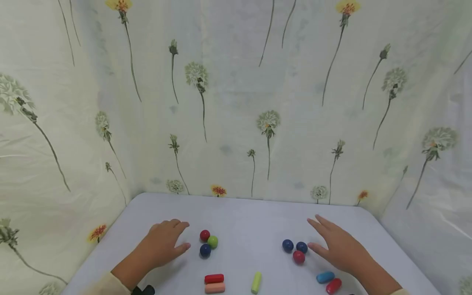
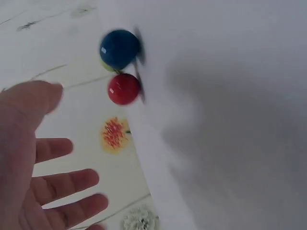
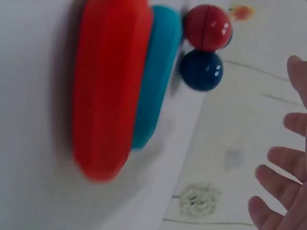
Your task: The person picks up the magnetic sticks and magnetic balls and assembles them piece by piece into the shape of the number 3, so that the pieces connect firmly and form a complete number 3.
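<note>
My left hand (image 1: 163, 244) hovers over the white table, fingers spread and nothing in its grasp. Just right of it sit a red ball (image 1: 205, 235), a green ball (image 1: 212, 241) and a dark blue ball (image 1: 205, 250), close together. My right hand (image 1: 341, 248) is likewise extended and holds nothing. Beside its thumb lie two dark blue balls (image 1: 288, 245) and another red ball (image 1: 299, 257). Below that hand rest a blue stick (image 1: 325, 277) and a red stick (image 1: 333, 286), which loom large in the right wrist view.
Between the hands, near the front, lie a dark red stick (image 1: 214, 279), a salmon stick (image 1: 214, 288) and a yellow-green stick (image 1: 256, 282). Flower-printed curtain (image 1: 228, 102) encloses the table's (image 1: 243, 221) back and sides. A black object (image 1: 148, 290) shows by the left wrist.
</note>
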`<state>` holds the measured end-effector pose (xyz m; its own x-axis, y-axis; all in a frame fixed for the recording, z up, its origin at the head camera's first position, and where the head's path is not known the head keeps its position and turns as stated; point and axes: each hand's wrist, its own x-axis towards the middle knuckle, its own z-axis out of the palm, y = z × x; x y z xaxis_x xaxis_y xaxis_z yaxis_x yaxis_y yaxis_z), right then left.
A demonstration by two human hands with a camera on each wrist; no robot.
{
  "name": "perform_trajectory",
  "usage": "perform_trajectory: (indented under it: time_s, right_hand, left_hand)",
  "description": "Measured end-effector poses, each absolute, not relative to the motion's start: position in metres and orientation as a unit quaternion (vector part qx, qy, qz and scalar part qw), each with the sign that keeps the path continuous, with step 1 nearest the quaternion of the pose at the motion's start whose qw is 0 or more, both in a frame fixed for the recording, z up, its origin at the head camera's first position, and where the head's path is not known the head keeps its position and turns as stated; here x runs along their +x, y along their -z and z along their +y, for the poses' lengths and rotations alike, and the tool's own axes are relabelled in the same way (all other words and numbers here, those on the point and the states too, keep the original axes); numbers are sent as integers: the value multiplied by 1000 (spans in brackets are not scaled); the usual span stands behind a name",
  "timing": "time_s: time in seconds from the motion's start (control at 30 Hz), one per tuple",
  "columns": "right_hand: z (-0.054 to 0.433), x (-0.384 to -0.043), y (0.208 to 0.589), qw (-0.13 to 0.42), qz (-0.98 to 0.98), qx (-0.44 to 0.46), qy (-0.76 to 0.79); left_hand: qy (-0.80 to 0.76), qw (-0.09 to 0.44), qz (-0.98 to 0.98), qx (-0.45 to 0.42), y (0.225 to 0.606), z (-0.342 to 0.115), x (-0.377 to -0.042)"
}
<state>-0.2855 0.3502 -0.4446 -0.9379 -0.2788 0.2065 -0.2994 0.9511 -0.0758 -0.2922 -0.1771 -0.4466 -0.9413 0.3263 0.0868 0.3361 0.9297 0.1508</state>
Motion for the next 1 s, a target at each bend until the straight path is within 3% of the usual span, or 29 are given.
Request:
perform_trajectory:
  time_s: [0.2, 0.37, 0.57, 1.0]
  right_hand:
    - [304, -277, 434, 51, -981, 145, -121]
    - [280, -271, 433, 13, -962, 207, -177]
    - [266, -276, 433, -16, -934, 266, -238]
    - [235, -275, 470, -146, -881, 252, -372]
  left_hand:
    - [203, -24, -966, -158, 449, -161, -288]
    - [277, -53, -948, -149, 454, -149, -289]
    - [315, -62, -939, -124, 453, -136, -297]
    - [321, -79, -933, -146, 477, -134, -291]
